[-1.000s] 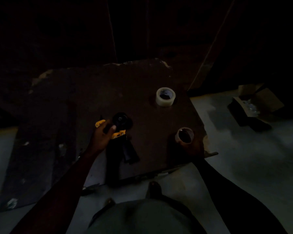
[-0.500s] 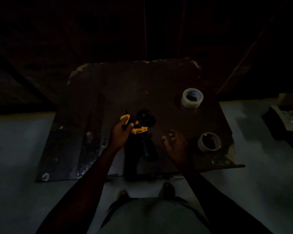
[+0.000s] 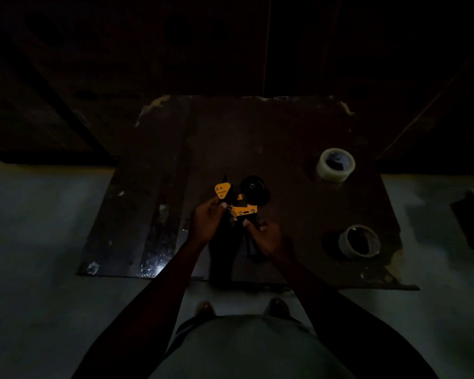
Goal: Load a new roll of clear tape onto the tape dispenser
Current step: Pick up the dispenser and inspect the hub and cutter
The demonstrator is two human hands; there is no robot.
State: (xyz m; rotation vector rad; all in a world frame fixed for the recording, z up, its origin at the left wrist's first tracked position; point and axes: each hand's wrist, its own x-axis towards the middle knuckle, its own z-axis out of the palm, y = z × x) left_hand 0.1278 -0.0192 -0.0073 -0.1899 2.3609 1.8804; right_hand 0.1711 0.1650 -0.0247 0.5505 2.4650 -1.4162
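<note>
We hold the dispenser (image 3: 240, 206) over the dark board (image 3: 285, 127) that lies on the floor. Our left hand (image 3: 206, 222) is closed on its yellow front end, and our right hand (image 3: 266, 236) is closed on the black handle below the yellow plate. The black hub (image 3: 253, 188) stands bare at the top, facing up and away from us; no roll sits on it.

The new roll (image 3: 335, 165), clear with a blue-printed core, lies flat on the board, well apart from the dispenser, up and to the right. A second ring (image 3: 359, 241), which we judge to be a spent or nearly spent core, lies nearer us on the right edge of the board.

To do this step well, we judge that the left hand should steady the frame alone, so the right can let go and fetch the new roll. The roll should go on the hub squarely and be pushed fully home, with its sticky side turned to face down at the front roller.

No container shows clearly; a dark shape at the far right edge is too dim to identify.
</note>
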